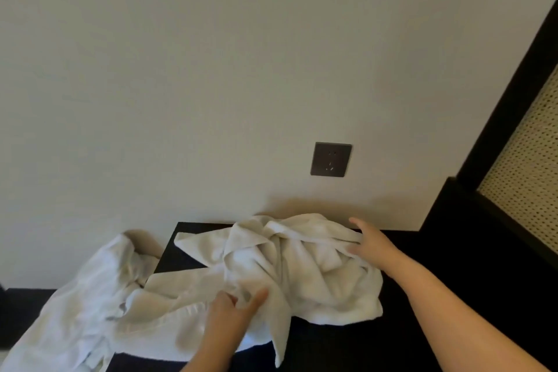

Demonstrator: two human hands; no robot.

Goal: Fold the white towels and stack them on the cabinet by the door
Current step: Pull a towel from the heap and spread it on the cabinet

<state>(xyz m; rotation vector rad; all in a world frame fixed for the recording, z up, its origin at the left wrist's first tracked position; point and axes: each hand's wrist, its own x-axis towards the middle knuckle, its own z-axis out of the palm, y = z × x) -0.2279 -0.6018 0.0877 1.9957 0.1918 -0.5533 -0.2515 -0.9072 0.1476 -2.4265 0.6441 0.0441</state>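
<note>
My left grip [238, 308] pinches the near fold of the towel [302, 281]. My right grip [370, 243] rests released on its far-right edge. The crumpled bulk lies between them.

Cream wall [211, 69] w/ dark socket [331, 159], rattan panel [525, 175] rt.

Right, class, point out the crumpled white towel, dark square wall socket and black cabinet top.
crumpled white towel [317, 275], head view, bunched middle.
dark square wall socket [331, 159], head view, faceplate centre.
black cabinet top [347, 350], head view, bare surface.

towels [302, 266]: white | cabinet [453, 296]: black | socket [331, 159]: dark grey | wall [211, 69]: cream
</note>
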